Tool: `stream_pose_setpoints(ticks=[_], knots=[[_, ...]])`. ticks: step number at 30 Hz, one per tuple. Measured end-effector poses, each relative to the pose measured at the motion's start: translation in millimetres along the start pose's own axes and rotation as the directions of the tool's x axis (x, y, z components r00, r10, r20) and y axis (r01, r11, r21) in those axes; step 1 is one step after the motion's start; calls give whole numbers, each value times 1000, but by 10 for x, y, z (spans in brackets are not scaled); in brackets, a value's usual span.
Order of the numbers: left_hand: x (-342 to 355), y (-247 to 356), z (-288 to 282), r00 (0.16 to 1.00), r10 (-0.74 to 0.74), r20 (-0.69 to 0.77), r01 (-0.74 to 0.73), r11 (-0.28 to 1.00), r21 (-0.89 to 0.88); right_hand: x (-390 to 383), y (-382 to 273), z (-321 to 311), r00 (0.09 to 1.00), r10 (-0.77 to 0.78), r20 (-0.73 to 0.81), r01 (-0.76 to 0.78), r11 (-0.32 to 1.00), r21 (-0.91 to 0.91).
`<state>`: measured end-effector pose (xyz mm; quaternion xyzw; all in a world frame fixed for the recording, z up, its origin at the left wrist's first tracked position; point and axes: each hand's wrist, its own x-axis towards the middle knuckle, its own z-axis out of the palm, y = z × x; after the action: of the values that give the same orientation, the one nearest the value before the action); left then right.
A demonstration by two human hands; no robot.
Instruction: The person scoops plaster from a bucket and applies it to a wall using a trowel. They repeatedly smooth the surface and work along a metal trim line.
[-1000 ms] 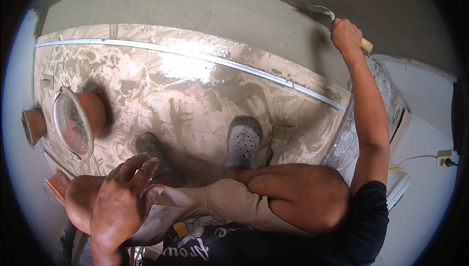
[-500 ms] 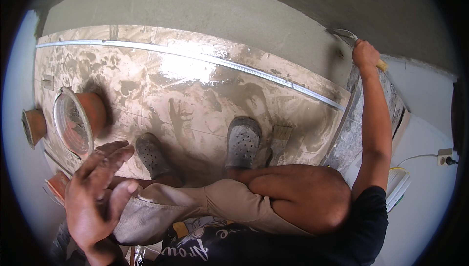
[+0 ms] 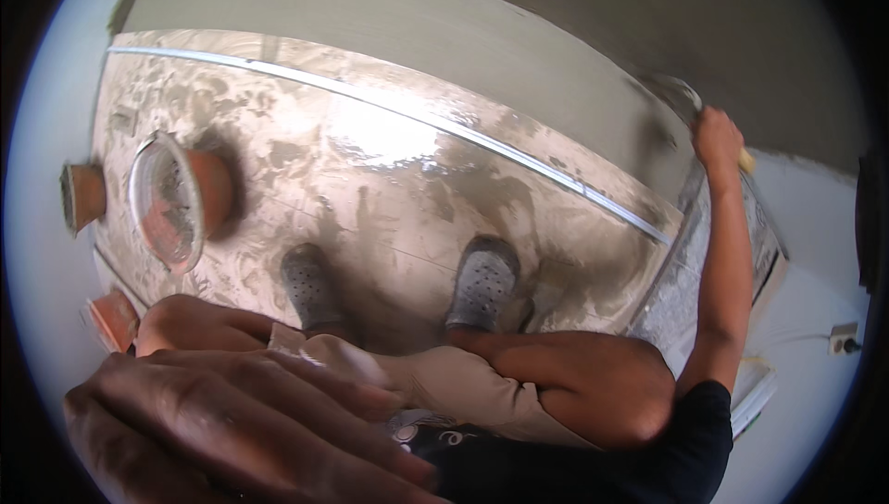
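Note:
My right hand [image 3: 718,141], at the upper right, is closed round the pale wooden handle of a trowel [image 3: 687,94]. The trowel's thin metal blade, slightly blurred, lies against or very near the grey plastered wall [image 3: 556,69]; I cannot tell whether it touches. Large and close at the lower left is my left hand [image 3: 231,402]. Its back shows and its fingers stretch out over my lap, with nothing seen in them; motion blurs it a little.
A long metal straightedge [image 3: 407,115] lies across the cement-smeared floor [image 3: 306,189]. Orange buckets stand at left, the largest [image 3: 213,194] tilted in view with a crusted rim. My grey clogs [image 3: 486,273] rest mid-floor. A power socket [image 3: 843,339] sits on the right wall.
My left hand has swung in closer over my lap, its back now showing. The view has shifted a little, while my right hand keeps hold of the trowel at the wall.

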<state>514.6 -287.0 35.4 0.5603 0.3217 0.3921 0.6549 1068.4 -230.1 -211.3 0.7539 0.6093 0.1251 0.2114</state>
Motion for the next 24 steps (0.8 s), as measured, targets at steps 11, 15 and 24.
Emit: stream_pose_setpoints(ticks=[11,15,24], knots=[[-529,270,-240,969,246,-21,-246,957,-155,104,-239,276,997,71,-25,-73,990,-122],[-684,452,-367,956,289,-57,-294,947,-128,169,-657,-209,911,-112,-397,211,953,216],[-1170,588,-989,736,432,-520,-303,899,317,-70,-1336,-587,935,-278,-220,353,669,654]])
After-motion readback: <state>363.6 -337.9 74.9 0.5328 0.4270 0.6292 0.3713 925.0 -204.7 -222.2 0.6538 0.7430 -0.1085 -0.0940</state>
